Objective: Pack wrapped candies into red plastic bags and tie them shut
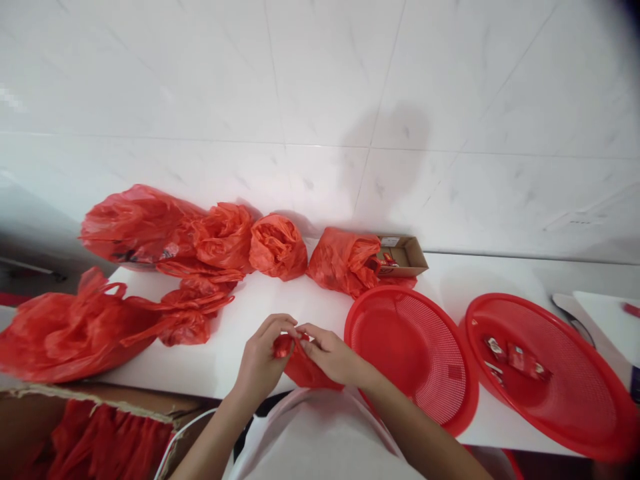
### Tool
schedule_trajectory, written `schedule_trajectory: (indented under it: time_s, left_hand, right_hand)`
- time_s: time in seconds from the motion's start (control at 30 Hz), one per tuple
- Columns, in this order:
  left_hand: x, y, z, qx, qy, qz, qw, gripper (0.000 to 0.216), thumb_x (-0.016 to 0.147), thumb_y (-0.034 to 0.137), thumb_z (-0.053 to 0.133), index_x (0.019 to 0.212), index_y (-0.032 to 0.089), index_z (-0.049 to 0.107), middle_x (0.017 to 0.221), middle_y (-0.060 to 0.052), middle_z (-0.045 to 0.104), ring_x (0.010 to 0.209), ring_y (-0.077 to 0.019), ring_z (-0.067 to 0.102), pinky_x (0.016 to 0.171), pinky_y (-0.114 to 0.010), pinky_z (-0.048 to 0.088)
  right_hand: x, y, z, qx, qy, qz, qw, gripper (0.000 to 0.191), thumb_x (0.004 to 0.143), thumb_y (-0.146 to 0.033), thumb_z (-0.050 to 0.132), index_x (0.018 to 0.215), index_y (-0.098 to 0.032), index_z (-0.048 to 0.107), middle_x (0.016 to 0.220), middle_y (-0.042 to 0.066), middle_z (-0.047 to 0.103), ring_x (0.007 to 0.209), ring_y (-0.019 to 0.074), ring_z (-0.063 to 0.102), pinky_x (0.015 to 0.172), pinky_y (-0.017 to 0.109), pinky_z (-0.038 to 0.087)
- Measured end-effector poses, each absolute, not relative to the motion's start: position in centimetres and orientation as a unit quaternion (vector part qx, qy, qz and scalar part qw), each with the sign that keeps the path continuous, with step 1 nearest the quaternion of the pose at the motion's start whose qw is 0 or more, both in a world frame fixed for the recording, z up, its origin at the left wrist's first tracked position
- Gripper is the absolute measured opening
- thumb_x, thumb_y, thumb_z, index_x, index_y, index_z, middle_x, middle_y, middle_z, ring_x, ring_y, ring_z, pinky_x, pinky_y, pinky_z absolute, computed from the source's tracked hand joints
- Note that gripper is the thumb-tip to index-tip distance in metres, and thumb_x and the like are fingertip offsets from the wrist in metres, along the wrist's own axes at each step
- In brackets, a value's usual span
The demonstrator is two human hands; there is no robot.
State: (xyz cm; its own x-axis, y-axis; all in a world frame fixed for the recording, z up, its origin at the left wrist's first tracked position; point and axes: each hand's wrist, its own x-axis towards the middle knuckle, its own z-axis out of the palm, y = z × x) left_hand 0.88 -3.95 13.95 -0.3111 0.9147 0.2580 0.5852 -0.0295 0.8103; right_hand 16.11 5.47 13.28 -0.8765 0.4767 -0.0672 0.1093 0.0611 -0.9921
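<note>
A small red pouch point(307, 368) is held near the table's front edge, close to my body. My left hand point(264, 350) is closed at its opening, with something red and shiny point(283, 347), too small to name, beside the thumb. From the other side my right hand point(330, 355) pinches the pouch's upper edge, its fingertips almost meeting those of the left. What lies inside the pouch is hidden. Just right of my right hand stands a red plastic basket point(395, 347) with a perforated side.
A second red basket point(590, 393) at the right holds several small wrapped packets point(523, 360). Stuffed red plastic bags point(277, 247) line the wall, beside a small cardboard box point(413, 257). More red bags point(85, 327) lie at left, above a large carton point(30, 427) of red bags.
</note>
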Motion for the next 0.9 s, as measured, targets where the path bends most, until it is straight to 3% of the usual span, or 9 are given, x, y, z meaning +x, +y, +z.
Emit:
schedule_trajectory:
  time_s: [0.2,0.27,0.37,0.47,0.57,0.67,0.73,0.8,0.9]
  left_hand:
    - [-0.4,-4.7,14.4,0.591,0.691,0.35,0.225,0.028,0.094,0.03,0.044,0.104,0.024,0.069,0.096,-0.004,0.073,0.087,-0.0158,0.067,0.079,-0.024,0.051]
    - [-2.2,-6.0,14.3,0.575,0.717,0.33,0.215,0.033,0.095,0.038,0.042,0.099,0.023,0.071,0.095,-0.005,0.073,0.088,-0.0178,0.067,0.081,-0.026,0.051]
    - [-5.8,-8.7,13.8,0.533,0.767,0.305,0.184,0.038,0.091,0.049,0.045,0.087,0.023,0.072,0.093,-0.005,0.074,0.088,-0.0207,0.067,0.081,-0.027,0.051]
    - [-8.1,-10.9,13.6,0.511,0.787,0.279,0.206,0.041,0.088,0.055,0.046,0.078,0.024,0.071,0.087,-0.003,0.074,0.084,-0.0209,0.067,0.079,-0.027,0.051]
    - [-7.7,-11.4,14.2,0.487,0.786,0.289,0.249,0.043,0.09,0.054,0.043,0.079,0.023,0.071,0.087,-0.003,0.072,0.087,-0.0209,0.065,0.084,-0.028,0.05]
    - [-5.3,-10.4,15.2,0.497,0.747,0.331,0.292,0.039,0.093,0.049,0.043,0.087,0.022,0.071,0.102,-0.005,0.069,0.101,-0.0215,0.061,0.093,-0.031,0.047]
    - [-3.5,-9.3,15.6,0.515,0.701,0.374,0.321,0.037,0.094,0.046,0.043,0.092,0.022,0.072,0.116,-0.008,0.063,0.113,-0.0227,0.056,0.099,-0.034,0.044]
    - [-2.0,-8.4,15.5,0.517,0.665,0.418,0.341,0.038,0.095,0.044,0.042,0.095,0.021,0.072,0.126,-0.01,0.056,0.122,-0.0243,0.05,0.105,-0.037,0.041]
    - [-1.1,-8.0,15.1,0.498,0.643,0.465,0.351,0.039,0.096,0.044,0.04,0.098,0.021,0.071,0.134,-0.011,0.049,0.127,-0.0261,0.046,0.107,-0.041,0.039]
  right_hand:
    - [17.5,5.8,14.3,-0.276,-0.739,0.587,0.182,0.037,0.098,-0.047,0.033,0.075,-0.02,0.045,0.064,-0.005,0.04,0.058,0.0092,0.036,0.054,0.022,0.03]
    - [18.6,6.9,13.8,-0.309,-0.758,0.536,0.207,0.04,0.098,-0.048,0.032,0.071,-0.021,0.043,0.06,-0.005,0.036,0.055,0.0095,0.033,0.052,0.023,0.027]
    - [20.5,9.6,11.8,-0.389,-0.775,0.436,0.241,0.04,0.097,-0.047,0.032,0.069,-0.021,0.045,0.059,-0.003,0.046,0.054,0.0113,0.042,0.055,0.025,0.03]
    - [21.4,11.6,9.5,-0.427,-0.778,0.392,0.242,0.038,0.097,-0.045,0.034,0.071,-0.021,0.048,0.066,0.001,0.06,0.06,0.0141,0.053,0.062,0.027,0.035]
    - [20.3,11.6,8.3,-0.431,-0.747,0.443,0.245,0.038,0.098,-0.045,0.03,0.081,-0.02,0.052,0.077,0.003,0.066,0.071,0.0162,0.06,0.07,0.029,0.041]
    - [18.3,10.0,8.3,-0.4,-0.75,0.456,0.264,0.035,0.094,-0.05,0.042,0.106,-0.02,0.054,0.109,0.008,0.064,0.101,0.0195,0.059,0.087,0.034,0.044]
    - [17.1,8.2,8.4,-0.345,-0.794,0.441,0.238,0.05,0.083,-0.053,0.061,0.12,-0.021,0.053,0.128,0.01,0.056,0.118,0.0226,0.051,0.098,0.038,0.039]
    - [16.2,6.3,8.2,-0.292,-0.83,0.449,0.156,0.061,0.072,-0.051,0.073,0.122,-0.023,0.055,0.125,0.009,0.059,0.115,0.024,0.053,0.097,0.038,0.04]
    - [15.4,3.9,7.6,-0.258,-0.829,0.494,0.046,0.03,0.082,-0.037,0.064,0.109,-0.025,0.063,0.098,0.003,0.068,0.089,0.0182,0.062,0.08,0.031,0.045]
